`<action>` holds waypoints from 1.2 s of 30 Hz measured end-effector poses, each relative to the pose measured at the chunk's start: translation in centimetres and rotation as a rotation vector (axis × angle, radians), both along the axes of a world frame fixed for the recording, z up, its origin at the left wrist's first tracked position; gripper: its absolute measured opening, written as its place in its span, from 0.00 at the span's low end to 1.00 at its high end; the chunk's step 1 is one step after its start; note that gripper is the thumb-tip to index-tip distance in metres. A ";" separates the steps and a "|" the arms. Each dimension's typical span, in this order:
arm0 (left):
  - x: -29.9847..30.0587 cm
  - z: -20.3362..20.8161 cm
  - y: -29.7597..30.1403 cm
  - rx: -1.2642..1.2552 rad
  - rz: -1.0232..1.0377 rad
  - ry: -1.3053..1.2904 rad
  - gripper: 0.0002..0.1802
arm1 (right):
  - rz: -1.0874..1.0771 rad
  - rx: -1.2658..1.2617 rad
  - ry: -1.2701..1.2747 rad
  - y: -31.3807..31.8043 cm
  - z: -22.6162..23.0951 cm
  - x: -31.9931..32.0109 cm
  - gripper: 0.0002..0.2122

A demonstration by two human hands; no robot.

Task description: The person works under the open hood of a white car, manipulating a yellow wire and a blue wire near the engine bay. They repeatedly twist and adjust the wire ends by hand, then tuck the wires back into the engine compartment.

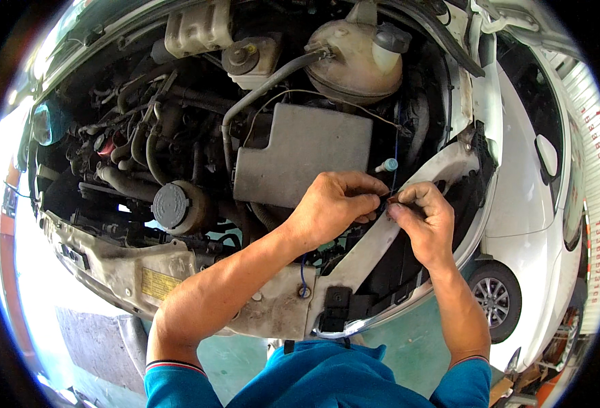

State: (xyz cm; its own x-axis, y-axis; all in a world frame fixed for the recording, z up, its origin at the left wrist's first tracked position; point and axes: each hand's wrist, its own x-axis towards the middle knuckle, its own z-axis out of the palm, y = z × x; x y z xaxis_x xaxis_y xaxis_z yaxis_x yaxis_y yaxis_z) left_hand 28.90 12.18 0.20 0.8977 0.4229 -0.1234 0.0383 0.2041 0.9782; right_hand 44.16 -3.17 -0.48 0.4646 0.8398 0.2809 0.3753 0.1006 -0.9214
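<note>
Over an open white car's engine bay, left hand (334, 204) and right hand (422, 217) pinch closed on one thin blue wire (396, 153) running toward twelve o'clock, beside a grey flat plastic cover (300, 163).

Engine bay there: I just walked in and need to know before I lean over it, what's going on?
A person bends over the open engine bay of a white car. Both bare hands meet near the grey cover: the left hand and the right hand pinch a small dark piece between their fingertips, where a thin blue wire runs down. What the piece is cannot be made out.
</note>
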 end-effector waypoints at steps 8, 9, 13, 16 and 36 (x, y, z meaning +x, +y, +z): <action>0.2 -0.1 -0.3 0.069 -0.016 0.014 0.14 | 0.010 0.020 -0.009 0.1 0.0 0.0 0.08; 0.2 -0.1 -0.3 0.068 -0.017 0.014 0.14 | 0.013 0.024 -0.005 0.1 -0.1 0.1 0.08; 0.1 0.4 -0.5 0.063 -0.011 0.037 0.14 | 0.013 0.029 0.010 0.1 -0.3 0.2 0.08; 0.2 -0.1 -0.4 0.021 0.004 -0.003 0.14 | 0.016 0.026 0.022 0.1 -0.3 0.2 0.08; 0.3 0.1 -0.7 0.130 -0.009 0.044 0.10 | 0.011 0.011 0.065 0.0 -0.2 0.3 0.09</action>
